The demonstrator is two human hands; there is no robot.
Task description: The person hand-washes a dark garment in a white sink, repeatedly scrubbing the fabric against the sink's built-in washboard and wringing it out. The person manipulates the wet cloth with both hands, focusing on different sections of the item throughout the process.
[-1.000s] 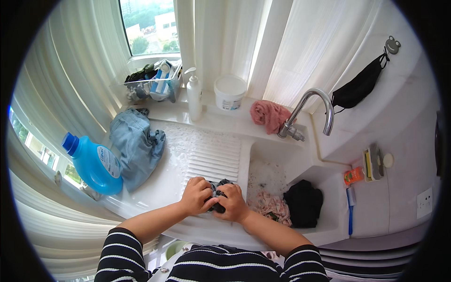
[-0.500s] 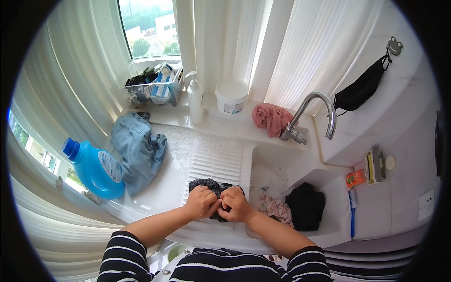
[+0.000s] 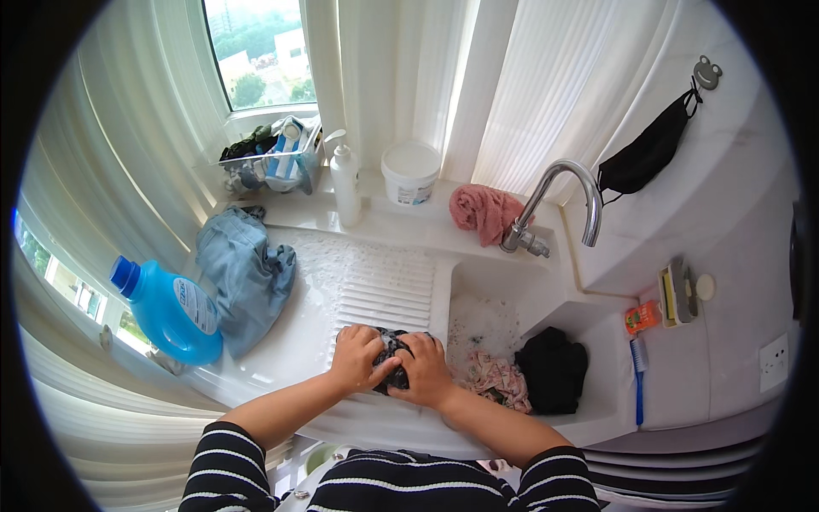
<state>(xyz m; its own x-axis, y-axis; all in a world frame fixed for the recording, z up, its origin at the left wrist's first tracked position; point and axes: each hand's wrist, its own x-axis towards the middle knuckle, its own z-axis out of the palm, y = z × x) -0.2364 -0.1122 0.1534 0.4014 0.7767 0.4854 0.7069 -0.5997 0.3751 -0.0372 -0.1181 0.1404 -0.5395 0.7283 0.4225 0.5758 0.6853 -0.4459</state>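
Observation:
A wet, black patterned piece of clothing lies bunched at the near end of the ribbed washboard, with suds on it. My left hand grips its left side, fingers curled over the top. From the other side my right hand closes round the bundle, and the two thumbs come close together at the front. Much of the cloth is hidden under both hands. In the basin to the right, a pink floral cloth rests beside a black garment.
Light-blue jeans-like cloth and a blue detergent bottle stand left. Behind are a clear bin, pump bottle, white tub, pink towel and faucet. A blue brush lies right.
Both hands have gone from pinching the spread cloth with closed fists to wrapping round it, gathering it into a tighter bundle. The whole view has shifted slightly.

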